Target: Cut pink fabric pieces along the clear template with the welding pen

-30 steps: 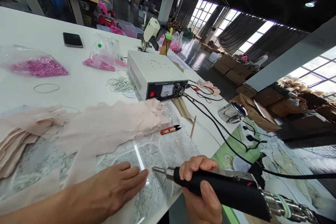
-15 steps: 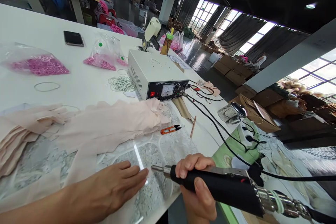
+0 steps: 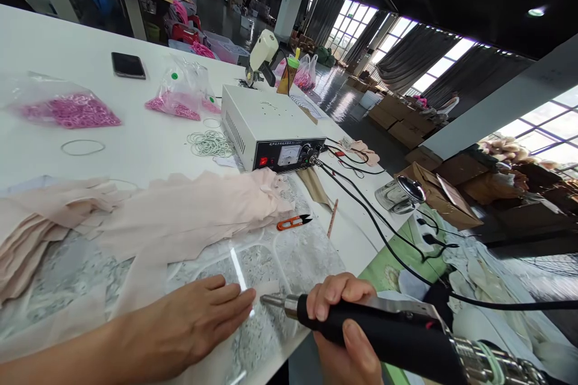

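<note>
My left hand (image 3: 194,319) lies flat, fingers stretched out together, pressing on a thin pale fabric strip (image 3: 144,280) over the marbled mat (image 3: 300,252). My right hand (image 3: 345,313) is wrapped round a black handheld ultrasonic welder (image 3: 383,331). Its metal tip points left, just beside my left fingertips, and sits by a small sheer fabric end (image 3: 270,289). Whether the tip touches the cloth, I cannot tell. Beyond my hands lies a pile of pale pink fabric pieces (image 3: 194,204), with orange thread snips (image 3: 293,222) at its right end.
A white control box (image 3: 271,117) with a meter stands behind the fabric. Its black cable (image 3: 379,237) runs over the right table edge toward the welder. Bags of pink rings (image 3: 72,109), green elastic bands (image 3: 210,143), a phone (image 3: 128,65) and a glass jar (image 3: 400,194) lie around.
My right hand has shifted the welder slightly right and down. A small sheer fabric end now shows by its tip. My left hand has barely moved.
</note>
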### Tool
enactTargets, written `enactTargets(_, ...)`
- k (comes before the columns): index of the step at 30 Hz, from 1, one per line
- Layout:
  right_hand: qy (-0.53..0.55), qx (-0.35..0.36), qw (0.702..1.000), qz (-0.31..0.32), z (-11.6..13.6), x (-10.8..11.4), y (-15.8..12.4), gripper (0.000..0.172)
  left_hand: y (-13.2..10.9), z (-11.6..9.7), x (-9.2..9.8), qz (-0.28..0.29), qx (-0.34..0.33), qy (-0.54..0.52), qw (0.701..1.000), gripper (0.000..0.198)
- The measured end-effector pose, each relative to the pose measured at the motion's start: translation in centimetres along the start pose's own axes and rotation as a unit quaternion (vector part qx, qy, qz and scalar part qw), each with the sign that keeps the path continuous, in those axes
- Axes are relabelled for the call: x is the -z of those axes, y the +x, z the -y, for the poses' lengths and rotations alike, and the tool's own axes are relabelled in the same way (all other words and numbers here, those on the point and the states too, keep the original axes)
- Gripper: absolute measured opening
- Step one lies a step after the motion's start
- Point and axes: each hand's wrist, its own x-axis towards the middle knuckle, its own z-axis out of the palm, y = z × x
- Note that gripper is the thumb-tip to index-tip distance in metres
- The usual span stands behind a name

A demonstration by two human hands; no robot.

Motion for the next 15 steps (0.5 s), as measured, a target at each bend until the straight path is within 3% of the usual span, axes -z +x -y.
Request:
enactTargets(9, -0.033, -0.004, 0.999, 0.009, 0.1, 0.1, 0.1, 0.014, 0.1, 0.0, -0.2, -0.004, -0.002, 0.009, 1.000, 0.046)
enactTargets(15, -0.012, 0.006, 1.000, -0.017, 0.3, 0.7, 0.2, 0.014, 0.1, 0.4, 2.0, -0.007, -0.021, 0.032, 0.999, 0.051)
